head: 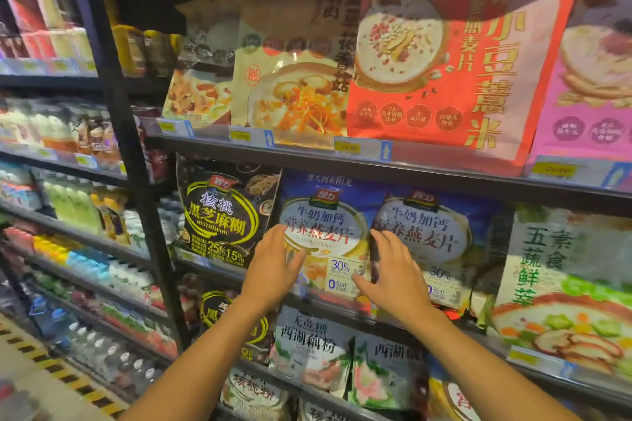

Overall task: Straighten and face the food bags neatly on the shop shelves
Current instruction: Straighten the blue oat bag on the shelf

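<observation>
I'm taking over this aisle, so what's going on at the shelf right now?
A person is tidying food bags on the shelf. Both hands lie with straight fingers on the left blue bag: the left hand at its left edge, the right hand along its right edge, where it meets a second blue bag. It stands upright, front outward, beside a black bag.

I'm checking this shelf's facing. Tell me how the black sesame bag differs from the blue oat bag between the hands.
The black sesame bag is black with yellow rings; the blue oat bag is blue with a white oval. No hand holds the black sesame bag; the left hand and right hand flank the blue oat bag. Both stand face-out on one shelf under the same red logo.
</observation>
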Demonstrator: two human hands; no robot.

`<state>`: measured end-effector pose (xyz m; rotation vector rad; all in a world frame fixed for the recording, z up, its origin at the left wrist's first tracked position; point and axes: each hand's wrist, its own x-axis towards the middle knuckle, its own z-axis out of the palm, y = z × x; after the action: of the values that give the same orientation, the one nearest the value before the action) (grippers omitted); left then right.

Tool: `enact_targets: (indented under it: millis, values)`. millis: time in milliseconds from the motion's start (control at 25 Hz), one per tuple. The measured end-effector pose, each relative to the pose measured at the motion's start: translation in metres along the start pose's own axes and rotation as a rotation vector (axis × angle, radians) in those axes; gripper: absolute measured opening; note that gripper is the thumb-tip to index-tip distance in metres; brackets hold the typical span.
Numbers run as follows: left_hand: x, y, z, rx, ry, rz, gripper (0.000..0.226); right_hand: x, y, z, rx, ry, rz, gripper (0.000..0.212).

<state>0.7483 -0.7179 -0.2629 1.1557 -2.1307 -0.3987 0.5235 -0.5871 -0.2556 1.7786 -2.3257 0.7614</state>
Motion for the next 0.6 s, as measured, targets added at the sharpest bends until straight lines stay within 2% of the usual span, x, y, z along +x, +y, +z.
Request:
enact_targets:
  millis: [120,280,360,520,600]
  values:
    - [0.031,-0.017,0.014,-0.071,-0.039,-0.059,0.077,0.016,-0.01,0.014,-0.031,-0.018,0.115,0.093]
    - [0.06,-0.027,0.03,-0.181,-0.09,-0.167,0.078,0.033,-0.027,0.032,0.121,0.01,0.328,0.066]
    - [0.069,-0.025,0.037,-0.223,-0.062,-0.21,0.07,0.036,-0.032,0.041,0.197,0.029,0.398,0.058]
    - [0.091,-0.027,0.042,-0.364,-0.021,-0.329,0.043,0.04,-0.032,0.058,0.302,-0.007,0.489,0.056]
    - [0.102,-0.027,0.041,-0.456,-0.036,-0.41,0.044,0.041,-0.029,0.061,0.337,-0.023,0.516,0.056]
